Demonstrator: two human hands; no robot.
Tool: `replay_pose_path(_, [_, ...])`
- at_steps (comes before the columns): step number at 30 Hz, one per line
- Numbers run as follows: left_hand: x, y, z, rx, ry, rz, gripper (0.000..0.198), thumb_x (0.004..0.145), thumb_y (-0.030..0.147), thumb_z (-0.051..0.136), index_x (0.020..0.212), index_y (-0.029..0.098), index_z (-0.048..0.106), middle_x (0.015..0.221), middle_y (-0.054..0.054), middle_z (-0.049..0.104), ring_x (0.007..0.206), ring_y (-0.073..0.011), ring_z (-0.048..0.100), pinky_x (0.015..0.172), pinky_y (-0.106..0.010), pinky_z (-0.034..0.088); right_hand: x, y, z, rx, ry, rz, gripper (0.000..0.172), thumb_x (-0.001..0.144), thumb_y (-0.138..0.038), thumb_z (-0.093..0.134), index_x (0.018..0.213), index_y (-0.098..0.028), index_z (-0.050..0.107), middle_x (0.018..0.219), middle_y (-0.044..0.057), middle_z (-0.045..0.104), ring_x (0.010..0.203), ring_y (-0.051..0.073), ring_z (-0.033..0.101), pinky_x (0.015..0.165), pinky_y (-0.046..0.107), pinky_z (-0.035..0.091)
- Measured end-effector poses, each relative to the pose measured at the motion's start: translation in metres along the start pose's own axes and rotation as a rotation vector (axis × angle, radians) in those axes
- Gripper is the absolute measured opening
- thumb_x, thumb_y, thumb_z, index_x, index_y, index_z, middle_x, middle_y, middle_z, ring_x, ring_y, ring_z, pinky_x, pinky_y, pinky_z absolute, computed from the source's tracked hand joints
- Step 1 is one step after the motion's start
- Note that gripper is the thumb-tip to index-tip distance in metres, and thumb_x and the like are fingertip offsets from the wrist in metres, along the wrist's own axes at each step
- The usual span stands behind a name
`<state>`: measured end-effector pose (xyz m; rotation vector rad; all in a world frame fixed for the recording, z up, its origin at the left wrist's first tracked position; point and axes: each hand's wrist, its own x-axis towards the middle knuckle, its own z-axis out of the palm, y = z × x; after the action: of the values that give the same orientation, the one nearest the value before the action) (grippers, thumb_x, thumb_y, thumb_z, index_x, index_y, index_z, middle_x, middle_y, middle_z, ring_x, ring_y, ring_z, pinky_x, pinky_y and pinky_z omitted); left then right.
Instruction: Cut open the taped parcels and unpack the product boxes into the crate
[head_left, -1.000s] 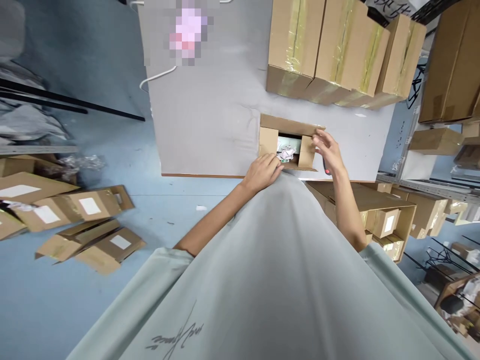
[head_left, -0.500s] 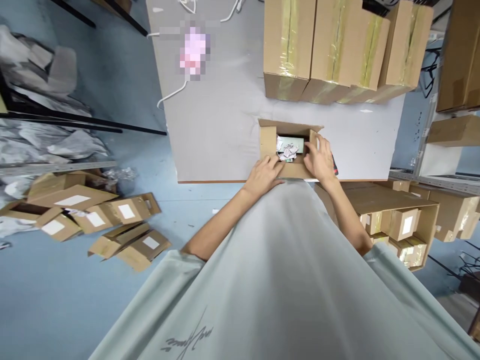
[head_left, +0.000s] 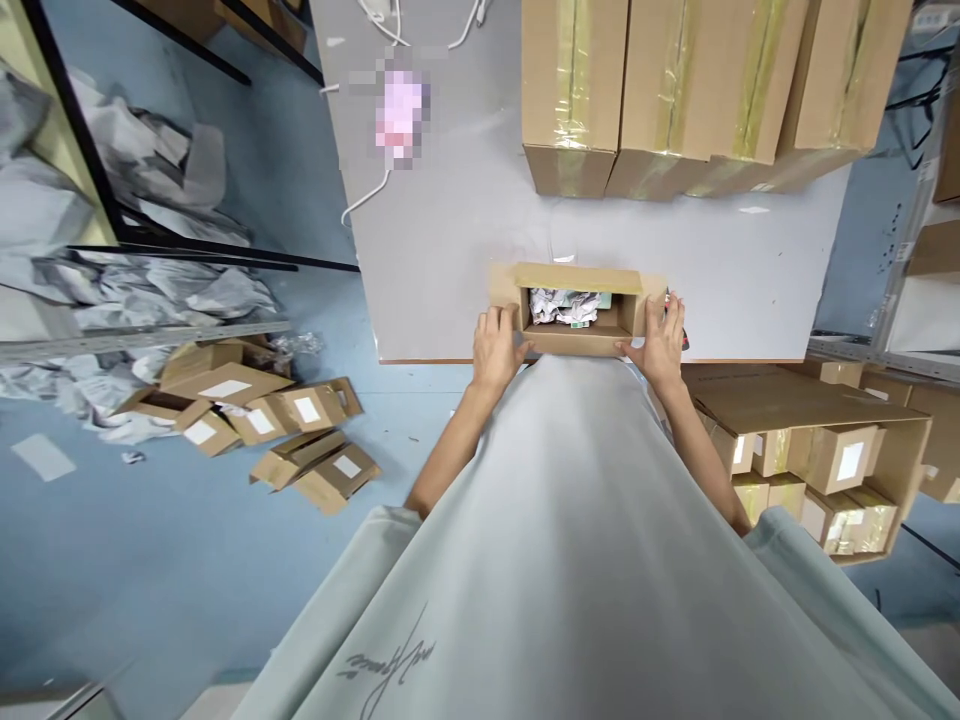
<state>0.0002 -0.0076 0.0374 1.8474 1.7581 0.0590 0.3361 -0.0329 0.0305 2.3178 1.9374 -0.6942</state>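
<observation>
A small open cardboard box (head_left: 581, 346) sits at the front edge of the table, between my two hands. Crumpled printed paper (head_left: 559, 305) lies inside it, mostly in the left part, with a bit of pale green showing beside it. My left hand (head_left: 495, 350) grips the box's left end, thumb at the near corner and fingers at the side flap. On the opposite end, my right hand (head_left: 661, 345) holds the right flap and near corner in the same manner. A dark and red item (head_left: 685, 341), mostly hidden, lies just beyond the right fingers.
Tall taped cartons (head_left: 574, 90) stand in a row along the table's back right. White cables (head_left: 367, 195) run over the table (head_left: 450, 230) at left, near a blurred patch. Opened boxes (head_left: 247, 410) litter the floor at left. A large carton (head_left: 802, 395) with smaller boxes stands at right.
Both hands have moved outward to the box's ends; the right fingers have left its inside. Crumpled paper now covers more of the pale green item. The side flaps spread wider, and the view has shifted.
</observation>
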Motion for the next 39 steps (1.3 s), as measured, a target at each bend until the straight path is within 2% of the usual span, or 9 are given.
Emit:
replay_pose_path(4, [0.007,-0.001,0.008,-0.049,0.035,-0.012,0.077,0.091,0.019,0.084,0.161,0.013,0.054,0.144,-0.024,0.065,0.136,-0.0451,0.063,0.12,-0.059,0.055,0.003,-0.004,-0.009,-0.008,0.014,-0.002,0.109,0.091,-0.06,0.089,0.178,-0.017,0.04,0.189,0.032,0.018,0.176,0.052,0.013,0.137,0.076,0.026])
replay_pose_path(7, [0.008,-0.002,0.003,-0.073,0.021,0.015,0.078,0.089,0.022,0.088,0.16,0.015,0.056,0.144,-0.022,0.066,0.138,-0.045,0.064,0.121,-0.058,0.056,-0.002,-0.012,-0.025,-0.035,0.009,-0.081,0.087,0.099,-0.048,0.081,0.173,-0.013,0.05,0.184,0.032,0.031,0.174,0.05,0.022,0.137,0.072,0.029])
replay_pose_path(12, [0.02,0.023,0.001,-0.14,0.009,0.16,0.049,0.106,0.032,0.071,0.153,0.018,0.067,0.16,-0.019,0.062,0.15,-0.0385,0.061,0.132,-0.053,0.049,-0.007,-0.058,-0.05,-0.142,-0.085,-0.312,0.05,0.114,-0.026,0.052,0.159,-0.011,0.066,0.166,0.025,0.062,0.159,0.038,0.05,0.14,0.059,0.029])
replay_pose_path(16, [0.05,0.055,0.015,-0.056,-0.132,0.131,0.049,0.105,0.022,0.067,0.153,0.014,0.069,0.176,-0.023,0.05,0.162,-0.0432,0.05,0.136,-0.059,0.044,0.017,-0.105,-0.049,-0.295,-0.224,-0.362,0.051,0.111,-0.006,0.039,0.15,-0.004,0.071,0.135,0.028,0.08,0.134,0.033,0.071,0.131,0.05,0.037])
replay_pose_path(19, [0.075,0.07,0.025,0.008,-0.201,0.004,0.064,0.101,0.014,0.067,0.165,0.017,0.062,0.178,-0.026,0.045,0.166,-0.0489,0.042,0.128,-0.067,0.05,0.044,-0.127,-0.036,-0.342,-0.345,-0.262,0.06,0.109,0.0,0.037,0.163,-0.007,0.061,0.136,0.028,0.081,0.13,0.031,0.077,0.124,0.047,0.043])
replay_pose_path(24, [0.096,0.083,0.028,0.001,-0.246,-0.086,0.065,0.105,0.012,0.062,0.169,0.024,0.061,0.17,-0.028,0.053,0.151,-0.0472,0.06,0.117,-0.065,0.058,0.072,-0.133,-0.022,-0.335,-0.415,-0.135,0.053,0.113,-0.003,0.038,0.154,-0.013,0.07,0.145,0.027,0.079,0.136,0.03,0.077,0.12,0.043,0.049])
replay_pose_path(29, [0.082,0.079,0.016,-0.1,-0.188,0.008,0.058,0.099,0.007,0.067,0.154,0.023,0.073,0.16,-0.019,0.064,0.143,-0.0381,0.068,0.124,-0.05,0.056,0.066,-0.12,-0.026,-0.174,-0.354,-0.123,0.04,0.115,-0.023,0.054,0.15,-0.019,0.074,0.144,0.021,0.081,0.133,0.034,0.077,0.11,0.041,0.055])
replay_pose_path(33, [0.055,0.064,0.002,-0.317,-0.088,0.1,0.052,0.094,0.01,0.073,0.145,0.023,0.076,0.15,-0.013,0.071,0.136,-0.0321,0.072,0.123,-0.044,0.058,0.045,-0.114,-0.036,0.024,-0.23,-0.148,0.033,0.114,-0.023,0.053,0.133,-0.022,0.081,0.135,0.014,0.084,0.12,0.032,0.079,0.104,0.039,0.056])
replay_pose_path(39, [0.002,0.04,-0.047,-0.618,0.073,0.127,0.046,0.099,0.02,0.07,0.145,0.026,0.074,0.159,-0.01,0.067,0.126,-0.0239,0.076,0.102,-0.037,0.07,0.009,-0.144,-0.067,0.294,-0.001,-0.303,0.03,0.115,-0.028,0.051,0.124,-0.022,0.08,0.128,0.011,0.082,0.104,0.026,0.078,0.101,0.035,0.058])
